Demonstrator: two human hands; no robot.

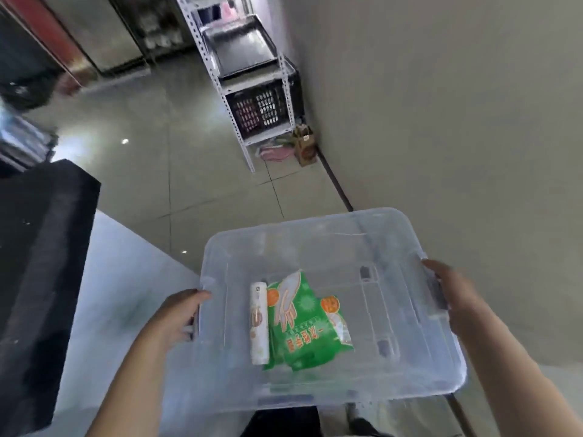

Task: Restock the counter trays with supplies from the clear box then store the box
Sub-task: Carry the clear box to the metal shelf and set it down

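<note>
A clear plastic box (315,234) with its lid on hangs in the air in front of me, over the floor. My left hand (172,316) grips its left handle and my right hand (454,294) grips its right handle. Inside the box lie a green packet of disposable gloves (303,323) and a white roll (259,323) beside it on the left. No counter trays are in view.
A white counter (116,310) with a black unit (41,279) on it is at my left. Ahead stands a metal shelf rack (252,89) holding metal trays and a black crate (265,108), against the wall. A brown bag (304,146) sits on the tiled floor beside it.
</note>
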